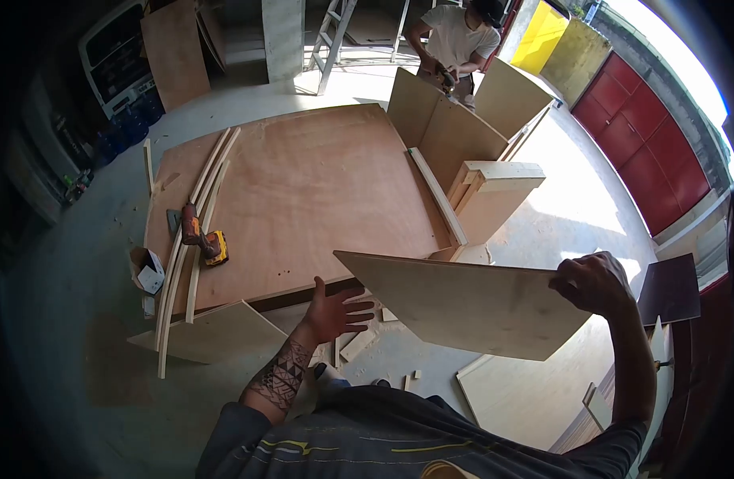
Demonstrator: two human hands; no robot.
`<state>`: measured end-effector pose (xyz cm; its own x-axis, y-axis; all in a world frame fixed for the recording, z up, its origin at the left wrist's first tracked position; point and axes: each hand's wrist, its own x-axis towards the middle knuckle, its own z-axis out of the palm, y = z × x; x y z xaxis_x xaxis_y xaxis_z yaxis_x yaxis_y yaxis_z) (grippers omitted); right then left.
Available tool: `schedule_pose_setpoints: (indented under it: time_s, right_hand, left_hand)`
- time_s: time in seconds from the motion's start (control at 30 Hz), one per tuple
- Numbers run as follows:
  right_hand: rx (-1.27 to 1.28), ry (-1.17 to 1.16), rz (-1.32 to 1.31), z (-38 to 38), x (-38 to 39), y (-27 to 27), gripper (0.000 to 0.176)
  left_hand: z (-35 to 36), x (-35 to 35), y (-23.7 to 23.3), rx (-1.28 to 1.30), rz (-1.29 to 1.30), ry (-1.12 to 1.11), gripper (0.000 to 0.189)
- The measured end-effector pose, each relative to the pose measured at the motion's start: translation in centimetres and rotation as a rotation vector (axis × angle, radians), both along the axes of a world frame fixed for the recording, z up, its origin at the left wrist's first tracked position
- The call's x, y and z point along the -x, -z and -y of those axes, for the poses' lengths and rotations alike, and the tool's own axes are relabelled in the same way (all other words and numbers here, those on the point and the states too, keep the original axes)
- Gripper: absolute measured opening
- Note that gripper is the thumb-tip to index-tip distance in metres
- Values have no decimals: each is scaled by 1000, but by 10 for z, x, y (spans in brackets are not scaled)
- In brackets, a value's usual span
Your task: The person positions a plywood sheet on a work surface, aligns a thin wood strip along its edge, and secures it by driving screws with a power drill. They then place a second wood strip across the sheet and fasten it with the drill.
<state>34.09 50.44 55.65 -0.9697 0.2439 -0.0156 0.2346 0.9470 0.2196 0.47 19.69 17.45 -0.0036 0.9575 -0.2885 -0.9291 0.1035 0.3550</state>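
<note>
R arm out & bent at elbow; R hand [597, 283] has fingers clamped on 1 thin panel [462, 303] at its R end. L forearm raised, L hand [339, 311] w/ fingers spread, thumb up. Panel's tilted, runs L from R fingers; its L corner sits just beyond L fingers. 1 drill [191, 226], well L of L fingers, atop approx. 3 wood strips [165, 339] on table [327, 184]. 1 other person [461, 40], far beyond R fingers.
</note>
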Motion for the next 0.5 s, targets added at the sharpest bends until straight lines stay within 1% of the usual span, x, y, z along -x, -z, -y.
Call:
schedule_pose_setpoints:
  time_s: [0.03, 0.07, 0.1, 0.13, 0.2, 0.23, 0.27, 0.33, 0.37, 0.4, 0.43, 0.47, 0.5]
  right_hand:
    - [-66, -10, -12, -9, -17, -17, 26]
    - [-114, -2, -53, -21, -37, -26, 33]
    - [-197, 9, -65, -26, -54, -42, 38]
    - [-280, 23, -79, -30, -70, -61, 43]
    - [-465, -58, -175, -57, -112, -91, 54]
    - [-506, -112, -231, -70, -128, -108, 58]
    - [-544, -166, -286, -80, -141, -124, 62]
    - [-641, -195, -380, -90, -160, -155, 61]
    - [-651, -204, -386, -92, -166, -167, 61]
    - [-745, -249, -428, -94, -167, -179, 57]
    - [-836, -298, -473, -98, -165, -189, 54]
    - [-916, -337, -506, -105, -162, -196, 46]
    - [-909, -365, -517, -89, -145, -198, 46]
  left_hand:
    - [-18, -3, -8, 130, -69, -3, 125]
    - [-30, -8, -13, 268, -136, -12, 127]
    - [-39, -10, -13, 324, -58, -37, 131]
    - [-47, -14, -12, 316, -72, -40, 131]
    - [-62, -32, -33, 387, -49, 34, 130]
    - [-72, -39, -34, 236, 14, 113, 127]
    - [-85, -50, -45, 234, 4, 116, 127]
    - [-112, -75, -80, -188, 165, 227, 121]
    - [-116, -80, -99, -239, 36, 327, 111]
    - [-120, -89, -106, -251, 27, 311, 111]
    - [-122, -99, -111, -268, -18, 322, 105]
    - [-124, -108, -115, -276, -58, 328, 99]
    - [-125, -114, -122, -380, 3, 317, 91]
